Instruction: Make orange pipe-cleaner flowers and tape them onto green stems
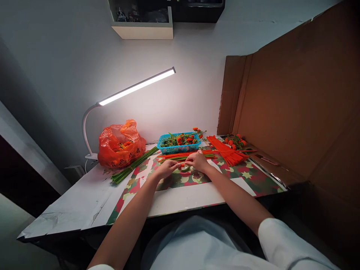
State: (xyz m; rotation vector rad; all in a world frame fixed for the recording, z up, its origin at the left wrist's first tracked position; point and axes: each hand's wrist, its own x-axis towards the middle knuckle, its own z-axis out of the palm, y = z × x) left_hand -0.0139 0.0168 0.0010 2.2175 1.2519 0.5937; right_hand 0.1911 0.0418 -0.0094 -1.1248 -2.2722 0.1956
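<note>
My left hand point(168, 168) and my right hand point(197, 162) meet over the middle of the table, fingertips pinched. A small orange fuzzy piece point(182, 165) shows between them, held from both sides; its exact shape is too small to tell. Just under it lies a pale green ring point(185, 169), like a roll of tape. Behind my hands are orange chenille stems point(168, 155) and green chenille stems point(208, 156), laid crosswise. A blue basket point(180, 150) beyond them holds orange flowers on green stems point(180, 140).
On the left stand a red plastic bag point(123, 146) and a lit desk lamp point(137, 87), beside a green stem bundle point(131, 168). To the right lie an orange stem bundle point(225, 150), more orange flowers point(234, 142) and a cutter-like tool point(267, 160), by a tall cardboard wall point(289, 93).
</note>
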